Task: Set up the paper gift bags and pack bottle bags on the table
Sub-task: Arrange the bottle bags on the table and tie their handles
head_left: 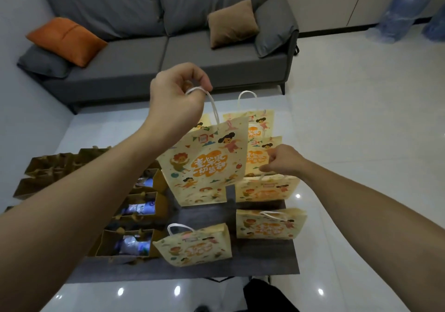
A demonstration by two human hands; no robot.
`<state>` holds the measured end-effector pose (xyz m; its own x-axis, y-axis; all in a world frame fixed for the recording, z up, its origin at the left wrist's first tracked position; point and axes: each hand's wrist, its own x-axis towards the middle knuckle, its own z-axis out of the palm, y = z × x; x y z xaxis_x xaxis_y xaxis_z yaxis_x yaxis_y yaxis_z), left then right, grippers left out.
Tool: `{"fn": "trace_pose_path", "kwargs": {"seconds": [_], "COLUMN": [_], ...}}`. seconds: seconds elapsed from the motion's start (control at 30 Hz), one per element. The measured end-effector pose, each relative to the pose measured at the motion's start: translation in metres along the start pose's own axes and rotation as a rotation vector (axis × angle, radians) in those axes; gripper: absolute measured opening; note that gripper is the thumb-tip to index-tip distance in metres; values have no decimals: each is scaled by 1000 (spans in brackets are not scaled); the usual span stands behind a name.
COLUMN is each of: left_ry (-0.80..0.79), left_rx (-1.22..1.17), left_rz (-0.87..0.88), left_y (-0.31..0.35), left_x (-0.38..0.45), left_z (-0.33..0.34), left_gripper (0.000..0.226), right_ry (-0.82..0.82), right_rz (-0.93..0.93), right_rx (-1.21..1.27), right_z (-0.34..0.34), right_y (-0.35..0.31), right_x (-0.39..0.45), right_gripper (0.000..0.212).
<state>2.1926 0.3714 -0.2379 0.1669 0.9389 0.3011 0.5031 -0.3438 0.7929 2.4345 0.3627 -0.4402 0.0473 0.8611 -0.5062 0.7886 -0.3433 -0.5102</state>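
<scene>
Paper gift bags and bottle bags, shown on a dark grey low table. At the left, brown kraft-paper bottle bags stand open in a row, pale wrapped contents visible inside, with flattened brown ones behind. At centre, a cream-yellow paper gift bag printed with cartoon children is held above the table by its white twisted-cord handle, pinched in the left hand. At the right, the right hand is curled at that bag's edge, beside the upright standing gift bags; whether anything is grasped cannot be told. The setting-up step is judged in hand; opening the bag and standing it upright is called for next.
</scene>
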Motion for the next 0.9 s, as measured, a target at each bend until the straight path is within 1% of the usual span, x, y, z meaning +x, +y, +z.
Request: {"fn": "trace_pose_path", "kwargs": {"seconds": [0.1,0.33,0.43,0.53,0.67,0.8,0.9], "left_ry": [18,-43,-75,-106,-186,-310,-422], "left_rx": [-1,-51,-66,-54,12,97,235], "left_rz": [17,45,21,-41,-135,-210,-158], "left_y": [7,30,29,24,4,-19,-35], "left_x": [10,19,20,19,17,16,9], "left_z": [6,33,52,76,110,146,166], "left_gripper": [29,30,27,29,33,29,25], "right_ry": [40,207,281,334,383,418,429], "right_rz": [25,87,113,172,240,279,308], "right_rx": [26,11,12,22,30,66,92], "right_z": [-18,-66,-77,-85,-96,-105,-107], "right_y": [10,26,40,56,77,101,118], "right_x": [-10,-35,-42,-45,-46,-44,-39], "right_gripper": [42,43,46,49,46,45,46]}}
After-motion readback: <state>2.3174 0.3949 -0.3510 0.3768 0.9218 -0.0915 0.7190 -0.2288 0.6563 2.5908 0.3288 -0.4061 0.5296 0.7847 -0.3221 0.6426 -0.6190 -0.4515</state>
